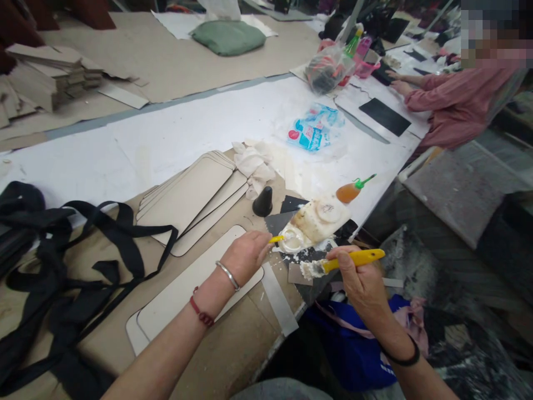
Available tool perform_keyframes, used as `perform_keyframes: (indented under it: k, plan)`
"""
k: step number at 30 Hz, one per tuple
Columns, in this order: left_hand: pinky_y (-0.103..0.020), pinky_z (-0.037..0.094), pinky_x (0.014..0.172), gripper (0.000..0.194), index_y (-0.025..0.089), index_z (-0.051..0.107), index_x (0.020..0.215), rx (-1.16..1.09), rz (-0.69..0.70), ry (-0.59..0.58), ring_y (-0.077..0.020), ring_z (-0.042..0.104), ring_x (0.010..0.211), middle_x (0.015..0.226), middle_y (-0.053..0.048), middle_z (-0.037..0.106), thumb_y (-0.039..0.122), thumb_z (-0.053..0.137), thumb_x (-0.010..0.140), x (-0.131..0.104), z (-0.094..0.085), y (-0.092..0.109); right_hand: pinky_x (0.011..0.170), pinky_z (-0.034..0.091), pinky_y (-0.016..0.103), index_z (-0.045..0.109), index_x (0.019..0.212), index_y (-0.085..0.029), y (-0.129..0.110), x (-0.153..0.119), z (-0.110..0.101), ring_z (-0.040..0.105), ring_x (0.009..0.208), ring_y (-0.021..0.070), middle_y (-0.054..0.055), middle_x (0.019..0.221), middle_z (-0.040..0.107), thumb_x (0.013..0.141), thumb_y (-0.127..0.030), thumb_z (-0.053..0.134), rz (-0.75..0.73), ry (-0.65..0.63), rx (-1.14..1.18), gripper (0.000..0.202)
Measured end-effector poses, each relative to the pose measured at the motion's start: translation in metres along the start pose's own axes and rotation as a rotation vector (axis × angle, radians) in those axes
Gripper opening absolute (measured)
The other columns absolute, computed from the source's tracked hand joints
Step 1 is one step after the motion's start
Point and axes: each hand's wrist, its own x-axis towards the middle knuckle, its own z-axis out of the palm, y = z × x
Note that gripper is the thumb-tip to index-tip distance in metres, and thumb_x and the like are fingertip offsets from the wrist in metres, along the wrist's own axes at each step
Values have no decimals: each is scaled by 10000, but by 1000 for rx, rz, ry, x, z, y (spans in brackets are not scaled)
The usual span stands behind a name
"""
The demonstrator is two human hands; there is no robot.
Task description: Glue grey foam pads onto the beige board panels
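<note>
Step in hand, as judged: handling white paste at the container. The right hand is closed around the yellow handle of a brush, whose bristles are thickly coated with paste. The left hand grips a slim yellow tool, its far end at the container's paste-smeared opening; whether it touches the paste cannot be told. The container lies near the edge of the tabletop, beyond both hands. The next move calls for a level brush, controlled excess, and clearance from the pale panel below the left forearm.
</note>
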Motion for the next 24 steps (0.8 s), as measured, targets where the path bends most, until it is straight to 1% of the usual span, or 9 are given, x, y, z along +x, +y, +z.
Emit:
perform_keyframes:
  k: [3,7,9,11,13,17,20,24]
  plan:
    - [-241,486,688,236,194,620,953,-70,-47,67,-139,610,753,816,-29,673,281,418,866,-13,-5,-2,624,430,249,586,736,-187,0,-2,2,555,667,148,30,718,599,893,-469,330,-2,4,5,411]
    - [-218,499,684,216,199,624,953,-161,-118,191,-122,630,753,854,-18,694,271,444,858,-29,2,-1,641,434,249,589,751,-188,-3,0,3,552,669,147,28,724,599,894,-466,333,-37,0,-8,405]
    - [-219,505,693,213,189,613,963,-150,-99,245,-119,629,753,861,-25,692,261,440,862,-36,8,3,647,434,250,590,755,-188,-4,0,2,556,678,149,28,727,602,898,-460,328,-48,2,-27,404]
    - [-235,510,703,216,170,592,986,-94,-29,267,-127,619,760,853,-44,681,237,424,868,-40,11,8,642,434,247,594,753,-188,-6,0,1,562,682,150,29,727,608,900,-455,323,-60,14,-46,408]
    - [-254,515,693,224,151,559,1024,-6,64,264,-137,602,759,844,-63,663,180,400,869,-44,14,13,631,434,247,598,748,-188,-8,1,0,567,680,153,30,722,615,898,-459,322,-69,34,-61,415]
    - [-272,514,651,275,134,485,1089,151,249,204,-140,573,718,848,-71,636,78,351,856,-49,15,16,607,432,254,601,735,-193,-11,0,-1,565,649,159,29,691,609,890,-487,315,-61,38,-86,438]
    - [-298,515,662,261,98,465,1085,235,329,171,-154,571,713,825,-83,629,68,351,853,-52,13,15,618,432,260,604,752,-192,-10,-1,-2,566,664,163,35,707,609,890,-487,314,-47,19,-79,437]
    - [-306,515,627,246,64,466,1064,292,399,104,-175,577,721,798,-102,624,74,339,853,-52,6,17,653,431,271,603,781,-185,-5,-1,-4,568,705,169,49,774,615,892,-476,317,-39,27,-51,422]
